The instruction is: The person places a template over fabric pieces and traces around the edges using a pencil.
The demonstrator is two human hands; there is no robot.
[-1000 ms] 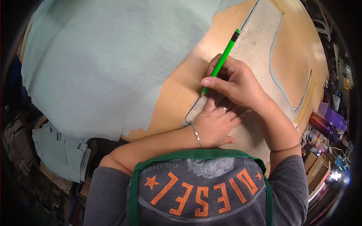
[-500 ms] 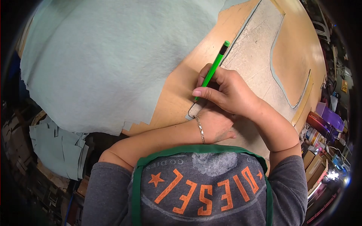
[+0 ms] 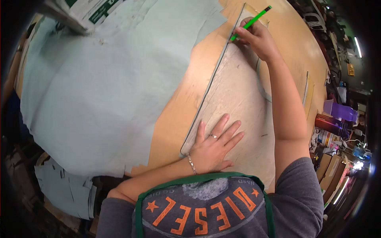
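Observation:
My right hand (image 3: 257, 36) is closed on a green pencil (image 3: 258, 20), its tip down at the left edge of a long pale template (image 3: 238, 87) near the template's far end. My left hand (image 3: 214, 146) lies flat on the near part of the template, fingers spread. The template rests on pale blue-grey sheet material, a thin rim of which shows along its edges, with a dark line beside the left edge.
A large pale blue-grey sheet (image 3: 107, 91) covers the left of the tan table (image 3: 174, 107). Cut pieces (image 3: 65, 192) hang at the lower left. A purple bin (image 3: 343, 112) and boxes (image 3: 330, 170) stand at the right.
My right hand has moved with the pencil from the template's near corner to its far end. My left hand now lies spread in full view, no longer partly covered by the right.

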